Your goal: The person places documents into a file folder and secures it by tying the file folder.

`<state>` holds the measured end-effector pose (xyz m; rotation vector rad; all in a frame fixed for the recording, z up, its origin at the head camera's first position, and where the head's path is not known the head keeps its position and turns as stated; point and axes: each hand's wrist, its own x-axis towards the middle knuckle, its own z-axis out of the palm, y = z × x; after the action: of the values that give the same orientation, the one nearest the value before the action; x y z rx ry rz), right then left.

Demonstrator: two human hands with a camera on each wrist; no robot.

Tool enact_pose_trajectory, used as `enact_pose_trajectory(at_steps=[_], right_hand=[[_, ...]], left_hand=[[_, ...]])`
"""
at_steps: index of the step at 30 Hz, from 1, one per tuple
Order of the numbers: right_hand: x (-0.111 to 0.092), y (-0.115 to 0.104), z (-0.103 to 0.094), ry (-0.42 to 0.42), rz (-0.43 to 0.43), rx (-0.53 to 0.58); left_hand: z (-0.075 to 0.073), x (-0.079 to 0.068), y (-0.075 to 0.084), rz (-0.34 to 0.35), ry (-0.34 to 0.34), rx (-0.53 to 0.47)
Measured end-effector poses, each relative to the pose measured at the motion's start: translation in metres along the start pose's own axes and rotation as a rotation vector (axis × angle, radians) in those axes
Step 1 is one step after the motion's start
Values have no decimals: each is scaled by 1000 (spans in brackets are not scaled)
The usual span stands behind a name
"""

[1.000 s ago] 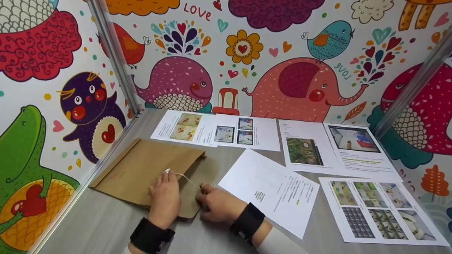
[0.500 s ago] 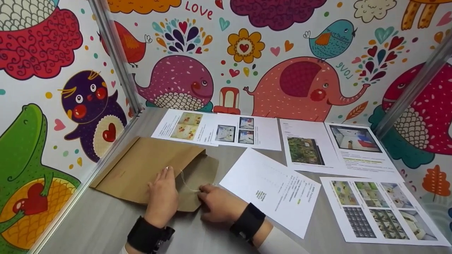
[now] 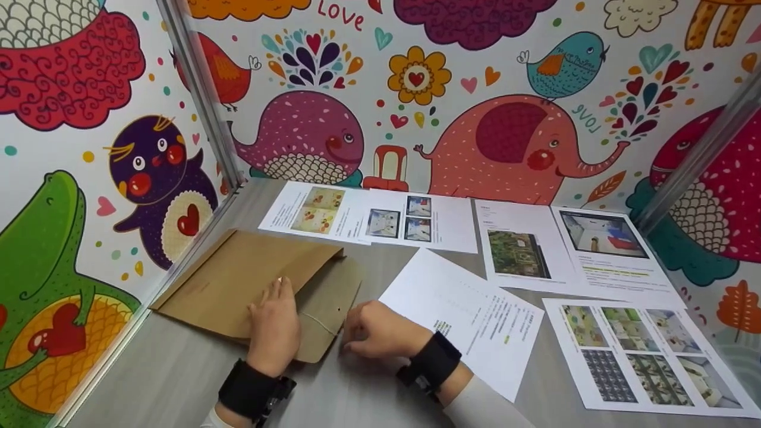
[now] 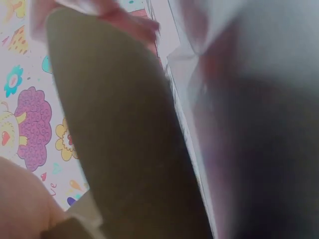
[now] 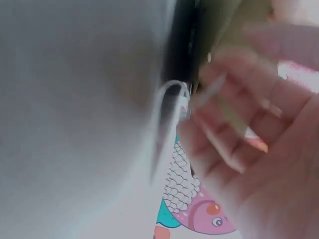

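From my remote station I record the cartoon-printed wall panels (image 3: 464,113) rising beyond both hands, and the grey wood-grain table (image 3: 178,368) beneath them. The kraft paper envelope (image 3: 238,273) lies on that table, under and ahead of the left hand (image 3: 274,324), its flap (image 3: 345,282) folded out towards the right hand (image 3: 383,330), so the mouth gapes between them. Outward of the right hand I find a six-picture sheet (image 3: 648,351); nearer, just beyond that wrist, a slanted text sheet (image 3: 475,315); a row of printed sheets (image 3: 455,226) stands farther ahead, laid face up, presumably for viewing. The left hand rests on the envelope's front, fingers extended and close together, in my judgement to steady it. The right hand sits at the flap's outer edge with fingers bent. Each wrist carries a black strap (image 3: 437,359), evidently to bear its camera. Between the hands, a thin white string (image 3: 318,321) crosses the flap towards the right fingertips; whether they pinch it, I cannot tell.
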<state>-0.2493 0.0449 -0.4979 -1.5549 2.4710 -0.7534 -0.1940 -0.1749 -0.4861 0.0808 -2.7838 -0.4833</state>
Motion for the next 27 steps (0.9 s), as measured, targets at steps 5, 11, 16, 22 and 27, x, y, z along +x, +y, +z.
enact_pose_trajectory(at_steps=[5, 11, 16, 22, 27], right_hand=[[-10, -5, -19, -305, 63, 210], [-16, -10, -29, -496, 139, 243], [-17, -17, -36, -303, 199, 132], [-23, -35, -46, -330, 349, -1], [-21, -40, -45, -227, 263, -141]], left_hand=[[1, 1, -2, 1, 10, 7], [0, 2, -2, -12, -3, -14], [1, 3, -3, -12, 8, -15], [1, 2, -3, -11, 11, -36], [0, 2, -2, -19, -2, -62]])
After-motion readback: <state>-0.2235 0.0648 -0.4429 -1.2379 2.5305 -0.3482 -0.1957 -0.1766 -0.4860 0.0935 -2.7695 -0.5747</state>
